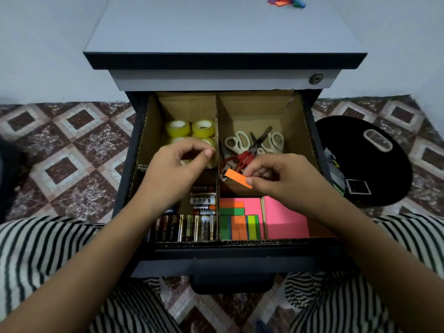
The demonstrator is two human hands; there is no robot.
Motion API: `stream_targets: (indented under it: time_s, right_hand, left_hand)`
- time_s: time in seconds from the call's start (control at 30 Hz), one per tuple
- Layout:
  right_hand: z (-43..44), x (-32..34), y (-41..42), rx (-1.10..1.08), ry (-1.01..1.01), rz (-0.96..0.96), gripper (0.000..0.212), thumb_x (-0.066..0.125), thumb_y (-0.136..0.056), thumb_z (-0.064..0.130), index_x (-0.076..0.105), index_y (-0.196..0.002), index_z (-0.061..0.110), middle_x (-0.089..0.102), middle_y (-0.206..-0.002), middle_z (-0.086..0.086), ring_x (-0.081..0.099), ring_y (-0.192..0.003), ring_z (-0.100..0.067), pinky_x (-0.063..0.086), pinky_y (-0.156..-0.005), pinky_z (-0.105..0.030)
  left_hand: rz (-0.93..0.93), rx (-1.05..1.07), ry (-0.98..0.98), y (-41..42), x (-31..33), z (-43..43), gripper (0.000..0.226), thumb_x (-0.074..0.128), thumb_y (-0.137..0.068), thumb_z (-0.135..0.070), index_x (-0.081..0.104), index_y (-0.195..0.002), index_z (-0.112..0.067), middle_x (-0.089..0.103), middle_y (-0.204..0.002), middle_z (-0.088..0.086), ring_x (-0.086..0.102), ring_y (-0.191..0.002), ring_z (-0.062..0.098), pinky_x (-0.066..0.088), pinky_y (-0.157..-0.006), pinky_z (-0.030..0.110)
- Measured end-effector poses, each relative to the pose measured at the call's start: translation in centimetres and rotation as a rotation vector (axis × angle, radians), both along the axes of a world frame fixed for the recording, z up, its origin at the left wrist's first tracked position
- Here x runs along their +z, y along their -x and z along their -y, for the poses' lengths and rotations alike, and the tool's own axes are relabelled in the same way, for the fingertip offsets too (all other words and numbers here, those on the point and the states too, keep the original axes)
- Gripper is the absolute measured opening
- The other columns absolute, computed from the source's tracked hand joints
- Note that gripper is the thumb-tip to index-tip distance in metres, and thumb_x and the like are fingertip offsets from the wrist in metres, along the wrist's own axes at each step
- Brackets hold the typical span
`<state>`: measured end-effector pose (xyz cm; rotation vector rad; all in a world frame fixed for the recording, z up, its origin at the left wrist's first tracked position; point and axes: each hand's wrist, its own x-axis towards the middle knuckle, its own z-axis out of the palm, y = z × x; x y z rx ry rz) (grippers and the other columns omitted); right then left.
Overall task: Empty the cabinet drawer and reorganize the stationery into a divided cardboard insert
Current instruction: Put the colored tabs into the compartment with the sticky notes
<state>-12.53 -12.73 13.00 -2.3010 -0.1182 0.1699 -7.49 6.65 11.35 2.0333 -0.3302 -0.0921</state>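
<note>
On the left side of the frame the left hand (179, 164) hangs over the upper left box of the cardboard insert (217, 109), which sits inside the open drawer (216, 260). Its fingers are curled with the thumb close to the first finger, but I cannot tell if it holds anything. Under it lie the yellow tape rolls (178, 128), all together in that box. Below them, in the lower left box, the batteries (189, 227) lie in rows. So the left half looks done. Just right of the middle wall is an orange paper strip (239, 178), up in the air above the boxes. The right hand (286, 174) pinches it by one end between thumb and fingers. Behind that hand, in the upper right box, the scissors (242, 143) lie in a pile, some white and one red. In the lower right box are pink sticky notes (286, 219) and a neat bunch of coloured strips (240, 227) in green, orange and blue. I think the orange strip belongs there with them, so it has to go down next. A few more bright strips (287, 1) lie at the top edge of the frame on the cabinet top (216, 27), so they are not put away yet. At the far right a black round thing (374, 164) lies on the floor with some small bits on it. The job looks nearly finished, with only the last paper strips left
</note>
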Motion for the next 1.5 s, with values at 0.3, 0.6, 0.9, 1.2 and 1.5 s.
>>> stream_targets:
  time_s: [0.3, 0.6, 0.9, 1.2, 1.5]
  right_hand:
    - [-1.1, -1.9, 0.3, 0.244, 0.349, -0.174, 0.010, 0.060, -0.089, 0.018, 0.068, -0.095, 0.021, 0.068, -0.090, 0.006, 0.062, -0.084, -0.004, 0.052, -0.081, -0.024]
    - [-1.9, -3.9, 0.4, 0.259, 0.524, -0.038, 0.015, 0.049, -0.090, 0.007, 0.061, -0.093, 0.016, 0.063, -0.085, -0.001, 0.059, -0.077, -0.019, 0.052, -0.072, -0.037]
    - [-2.3, -4.7, 0.3, 0.308, 0.607, 0.042, 0.019, 0.048, -0.088, 0.005, 0.060, -0.096, 0.018, 0.054, -0.082, 0.003, 0.057, -0.079, -0.019, 0.042, -0.064, -0.029]
    - [-2.1, -5.2, 0.2, 0.331, 0.604, 0.055, 0.021, 0.047, -0.088, 0.006, 0.061, -0.096, 0.019, 0.061, -0.089, 0.002, 0.059, -0.083, -0.019, 0.048, -0.070, -0.032]
    - [-1.9, -5.0, 0.4, 0.289, 0.541, 0.067, 0.018, 0.046, -0.093, 0.016, 0.061, -0.103, 0.018, 0.064, -0.099, 0.000, 0.060, -0.091, -0.022, 0.052, -0.075, -0.039]
  left_hand:
    - [0.099, -0.035, -0.492, -1.1, -1.2, -2.1, 0.024, 0.053, -0.091, -0.030, 0.066, -0.109, -0.020, 0.059, -0.114, 0.001, 0.051, -0.113, 0.023, 0.041, -0.097, 0.043]
    - [0.076, -0.087, -0.608, -0.5, -1.0, -1.7, 0.047, 0.034, -0.083, -0.048, 0.065, -0.110, -0.024, 0.062, -0.112, -0.001, 0.054, -0.111, 0.022, 0.041, -0.095, 0.049]
    - [0.105, -0.090, -0.622, -0.7, -1.7, -1.7, 0.028, 0.043, -0.095, -0.035, 0.062, -0.114, -0.027, 0.059, -0.118, -0.006, 0.050, -0.116, 0.016, 0.030, -0.096, 0.038]
    - [0.120, -0.091, -0.627, -0.7, -1.8, -1.6, 0.028, 0.042, -0.096, -0.035, 0.062, -0.114, -0.027, 0.060, -0.118, -0.007, 0.051, -0.116, 0.015, 0.029, -0.095, 0.037]
    - [0.117, -0.088, -0.619, -0.7, -2.0, -1.6, 0.027, 0.043, -0.096, -0.035, 0.062, -0.113, -0.028, 0.060, -0.116, -0.008, 0.051, -0.115, 0.014, 0.027, -0.094, 0.036]
